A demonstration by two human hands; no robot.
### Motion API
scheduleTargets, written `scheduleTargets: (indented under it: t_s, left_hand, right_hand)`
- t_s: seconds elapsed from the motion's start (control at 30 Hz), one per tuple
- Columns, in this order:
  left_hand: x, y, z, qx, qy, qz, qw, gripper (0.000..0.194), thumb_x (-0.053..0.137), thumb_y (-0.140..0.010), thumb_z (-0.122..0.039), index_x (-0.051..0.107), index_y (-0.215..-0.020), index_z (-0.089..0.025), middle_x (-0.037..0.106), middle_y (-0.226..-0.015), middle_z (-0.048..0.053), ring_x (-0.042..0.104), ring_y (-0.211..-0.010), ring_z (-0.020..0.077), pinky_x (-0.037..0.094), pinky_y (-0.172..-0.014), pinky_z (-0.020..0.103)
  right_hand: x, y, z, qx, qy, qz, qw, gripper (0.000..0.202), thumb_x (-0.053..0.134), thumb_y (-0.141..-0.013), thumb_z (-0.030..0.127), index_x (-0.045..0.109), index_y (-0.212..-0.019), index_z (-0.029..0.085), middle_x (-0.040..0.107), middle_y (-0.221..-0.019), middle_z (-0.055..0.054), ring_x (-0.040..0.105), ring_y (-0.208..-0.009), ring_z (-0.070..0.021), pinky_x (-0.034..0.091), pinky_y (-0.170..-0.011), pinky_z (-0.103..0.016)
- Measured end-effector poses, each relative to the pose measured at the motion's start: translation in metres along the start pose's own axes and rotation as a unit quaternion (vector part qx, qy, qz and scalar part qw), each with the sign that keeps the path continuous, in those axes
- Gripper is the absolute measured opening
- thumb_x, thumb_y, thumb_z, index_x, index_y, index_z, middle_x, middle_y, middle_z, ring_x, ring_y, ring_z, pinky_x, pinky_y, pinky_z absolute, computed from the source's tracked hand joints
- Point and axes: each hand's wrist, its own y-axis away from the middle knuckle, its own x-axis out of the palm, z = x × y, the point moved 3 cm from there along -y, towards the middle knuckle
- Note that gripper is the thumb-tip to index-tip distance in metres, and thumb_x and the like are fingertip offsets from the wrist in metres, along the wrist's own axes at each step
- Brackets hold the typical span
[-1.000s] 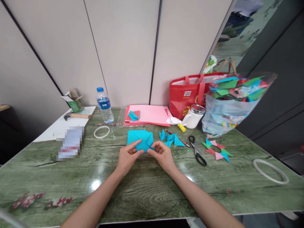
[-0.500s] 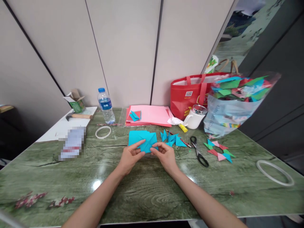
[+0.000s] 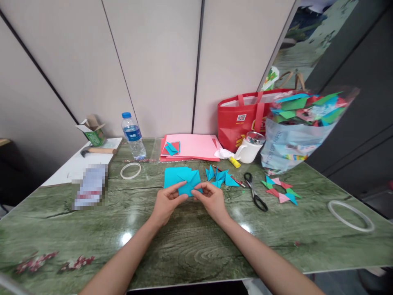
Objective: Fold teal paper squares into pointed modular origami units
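Note:
Between my hands is a creased blue sheet of paper (image 3: 188,186), held just above the table. My left hand (image 3: 167,203) grips its left side, thumb at the lower edge and index finger across the top face. The fingers of my right hand (image 3: 210,198) pinch its lower right corner. Behind it lies a stack of blue paper (image 3: 172,176), partly covered by the held sheet. Several folded blue paper pieces (image 3: 225,178) lie just beyond my right hand.
Black scissors (image 3: 256,192) and a multicoloured paper ring (image 3: 281,190) lie to the right. Farther back stand a white mug (image 3: 248,149), a red bag (image 3: 230,123), a plastic bag of folded paper (image 3: 285,143) and a water bottle (image 3: 134,137). A hammer (image 3: 100,150) rests at left.
The camera view has shifted slightly, moving the whole scene a little to the left. Both hands keep hold of the blue sheet, in nearly the same pose.

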Motion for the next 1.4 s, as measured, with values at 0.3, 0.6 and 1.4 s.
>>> scheduleTargets:
  t_s: [0.3, 0.6, 1.4]
  left_hand:
    - [0.003, 0.002, -0.001, -0.002, 0.01, -0.001, 1.0, 0.049, 0.072, -0.058, -0.024, 0.062, -0.106, -0.014, 0.067, -0.073, 0.002, 0.055, -0.059, 0.011, 0.043, -0.058, 0.021]
    - [0.002, 0.002, -0.002, -0.009, 0.012, -0.007, 1.0, 0.05, 0.071, -0.059, -0.022, 0.061, -0.107, -0.013, 0.057, -0.055, -0.002, 0.043, -0.048, 0.0058, 0.036, -0.047, 0.018]
    - [-0.004, -0.002, -0.003, -0.003, 0.074, -0.04, 0.996, 0.054, 0.074, -0.054, -0.016, 0.061, -0.106, -0.013, 0.066, -0.07, 0.001, 0.056, -0.063, 0.0106, 0.044, -0.062, 0.022]
  right_hand:
    - [0.0, 0.002, 0.003, 0.0, 0.015, 0.002, 1.0, 0.019, 0.07, -0.06, 0.034, 0.065, -0.07, 0.019, 0.061, -0.068, -0.001, 0.058, -0.054, -0.0141, 0.052, -0.05, -0.027]
    - [0.0, 0.001, 0.001, 0.037, -0.021, -0.01, 0.999, 0.022, 0.073, -0.055, 0.034, 0.066, -0.069, 0.019, 0.062, -0.063, 0.0, 0.059, -0.051, -0.015, 0.052, -0.05, -0.028]
    - [-0.006, -0.009, 0.01, 0.031, -0.073, 0.11, 0.991, 0.022, 0.069, -0.062, 0.032, 0.056, -0.075, 0.019, 0.06, -0.068, 0.002, 0.063, -0.058, -0.014, 0.053, -0.066, -0.033]
